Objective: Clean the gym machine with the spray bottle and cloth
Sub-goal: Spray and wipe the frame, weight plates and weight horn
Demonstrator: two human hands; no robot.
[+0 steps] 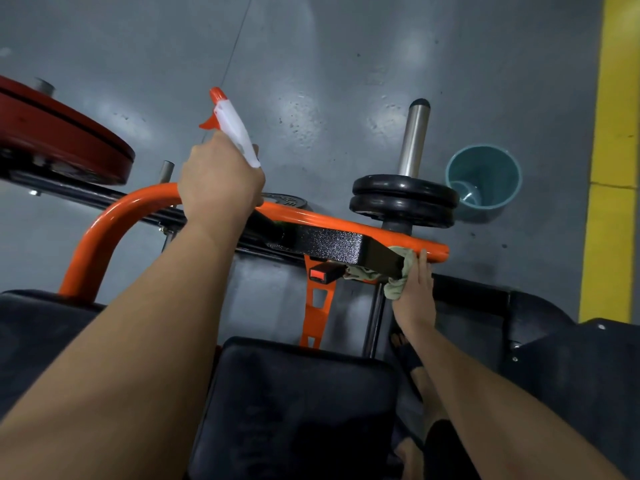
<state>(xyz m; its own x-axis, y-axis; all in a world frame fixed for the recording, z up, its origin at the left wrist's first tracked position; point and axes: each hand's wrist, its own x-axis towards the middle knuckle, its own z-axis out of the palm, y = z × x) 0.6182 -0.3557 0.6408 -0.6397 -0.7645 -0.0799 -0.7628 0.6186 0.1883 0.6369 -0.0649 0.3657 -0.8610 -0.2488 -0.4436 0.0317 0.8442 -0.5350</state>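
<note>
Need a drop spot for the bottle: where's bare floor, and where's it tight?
Bare grey floor lies between the spray bottle and the steel sleeve, also between the bucket and the yellow stripe. Crowded: around the orange bar, black plates and the right hand pressing the cloth.

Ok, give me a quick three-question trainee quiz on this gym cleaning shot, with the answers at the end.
1. Fill in: the teal bucket stands on the ____.
2. True or false: the left hand grips the spray bottle.
3. The right hand presses the cloth against: A) the bucket B) the spray bottle C) the machine frame.
Key: 1 floor; 2 true; 3 C.
</note>
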